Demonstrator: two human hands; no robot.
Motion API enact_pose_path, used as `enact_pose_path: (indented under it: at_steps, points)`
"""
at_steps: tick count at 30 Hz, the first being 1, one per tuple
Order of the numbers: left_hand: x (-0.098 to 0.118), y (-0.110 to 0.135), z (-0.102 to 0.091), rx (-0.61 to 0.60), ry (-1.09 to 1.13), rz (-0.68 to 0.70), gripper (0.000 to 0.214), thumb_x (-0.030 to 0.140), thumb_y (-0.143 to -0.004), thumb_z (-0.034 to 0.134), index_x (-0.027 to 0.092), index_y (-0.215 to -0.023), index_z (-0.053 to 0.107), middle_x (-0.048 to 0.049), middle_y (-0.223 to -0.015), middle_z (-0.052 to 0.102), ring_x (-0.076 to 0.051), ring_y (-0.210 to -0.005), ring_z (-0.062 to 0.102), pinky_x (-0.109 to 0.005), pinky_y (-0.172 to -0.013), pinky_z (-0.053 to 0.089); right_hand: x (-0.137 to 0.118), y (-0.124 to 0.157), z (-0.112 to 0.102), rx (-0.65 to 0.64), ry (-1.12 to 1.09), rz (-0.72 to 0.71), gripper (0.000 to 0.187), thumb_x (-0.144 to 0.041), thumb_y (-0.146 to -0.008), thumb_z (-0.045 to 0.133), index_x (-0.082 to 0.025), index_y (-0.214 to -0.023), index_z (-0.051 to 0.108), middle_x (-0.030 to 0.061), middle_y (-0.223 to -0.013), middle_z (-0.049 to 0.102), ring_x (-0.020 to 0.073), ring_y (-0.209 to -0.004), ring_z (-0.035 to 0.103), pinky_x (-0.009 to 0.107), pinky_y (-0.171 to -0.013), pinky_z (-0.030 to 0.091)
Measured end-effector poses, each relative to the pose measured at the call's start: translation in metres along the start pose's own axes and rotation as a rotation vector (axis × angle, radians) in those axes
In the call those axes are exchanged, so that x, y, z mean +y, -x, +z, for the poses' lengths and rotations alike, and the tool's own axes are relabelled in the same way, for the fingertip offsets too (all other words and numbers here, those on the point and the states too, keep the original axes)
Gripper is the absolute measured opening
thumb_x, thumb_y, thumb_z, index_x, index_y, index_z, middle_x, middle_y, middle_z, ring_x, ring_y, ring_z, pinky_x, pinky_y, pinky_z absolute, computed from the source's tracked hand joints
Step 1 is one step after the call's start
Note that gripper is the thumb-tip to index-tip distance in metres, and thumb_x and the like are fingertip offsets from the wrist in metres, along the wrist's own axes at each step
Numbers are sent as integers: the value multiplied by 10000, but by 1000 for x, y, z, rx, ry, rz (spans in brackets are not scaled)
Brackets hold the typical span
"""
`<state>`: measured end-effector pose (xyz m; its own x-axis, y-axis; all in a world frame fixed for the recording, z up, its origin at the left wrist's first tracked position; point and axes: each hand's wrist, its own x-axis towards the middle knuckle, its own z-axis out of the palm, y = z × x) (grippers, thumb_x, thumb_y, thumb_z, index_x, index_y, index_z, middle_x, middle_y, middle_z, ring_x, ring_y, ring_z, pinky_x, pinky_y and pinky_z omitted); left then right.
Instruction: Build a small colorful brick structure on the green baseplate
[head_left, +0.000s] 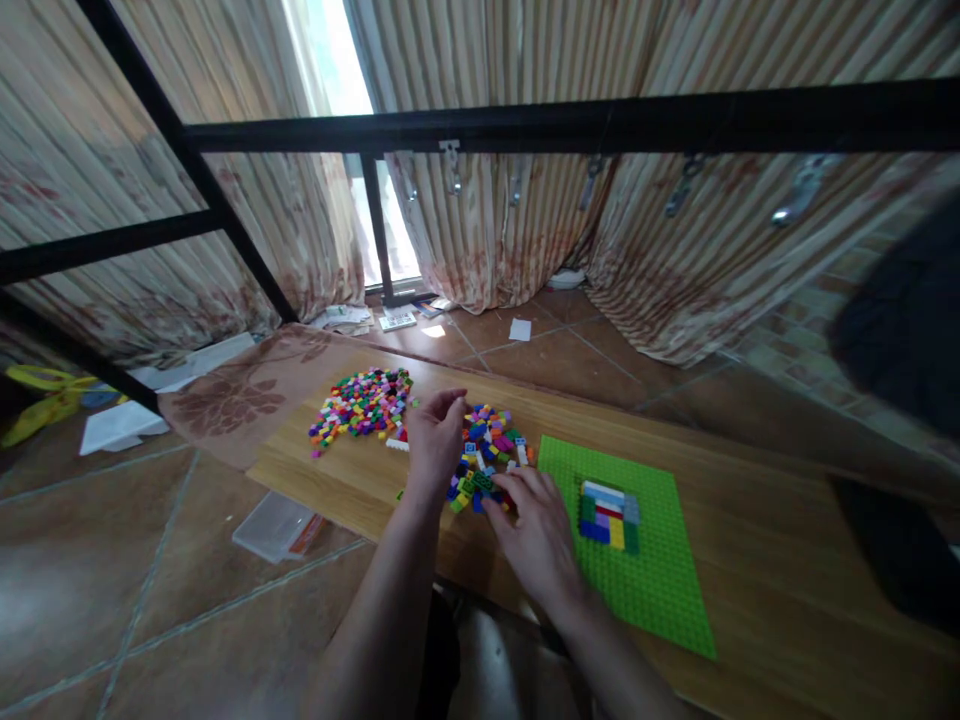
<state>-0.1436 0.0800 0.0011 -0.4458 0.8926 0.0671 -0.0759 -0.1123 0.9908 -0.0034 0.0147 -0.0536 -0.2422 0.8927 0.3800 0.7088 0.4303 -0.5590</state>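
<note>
My left hand (435,440) hovers at the left side of a pile of mixed toy building bricks (491,440). Its fingers are curled together, and whatever they hold, if anything, is hidden. My right hand (536,525) reaches into the near side of that pile. Its thumb and fingers are apart, with the fingertips at green and blue bricks. To the right lies a green baseplate (667,560). A low, roughly square block of coloured bricks (609,517) in white, blue, yellow, red, grey and green sits on it.
A second heap of small bricks (367,402) spreads over the left of the wooden table (360,490). A clear plastic box (274,527) is on the tiled floor. A black metal frame with hanging clips (450,165) crosses beyond the table. A dark object (900,550) lies far right.
</note>
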Motion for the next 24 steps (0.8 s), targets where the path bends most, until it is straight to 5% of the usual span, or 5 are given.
enact_pose_path:
  at_steps: [15,20,24]
  points:
    - [5,2,-1,-41,-48,-36,331,296,-683,669,88,-938,706,-44,-744,695,-94,-581,573,-196,-552,440,-10,-11,10,-12,75,41,100,-185,-879,550,-205,-923,637,76,-1012,609,248,-998,524,409,-894,441]
    - [6,6,5,-96,-69,-26,332,329,-686,694,105,-931,708,-44,-780,706,-101,-600,581,-210,-578,451,-1,-14,-7,63,-77,93,145,-202,-921,487,-194,-958,628,65,-951,642,220,-932,577,363,-843,461]
    - [-5,18,21,-289,-38,-19,292,340,-694,709,125,-891,706,-41,-818,708,-135,-685,618,-246,-656,488,25,-14,-34,164,-216,208,165,-261,-917,502,-196,-965,645,54,-913,681,192,-831,624,320,-763,477]
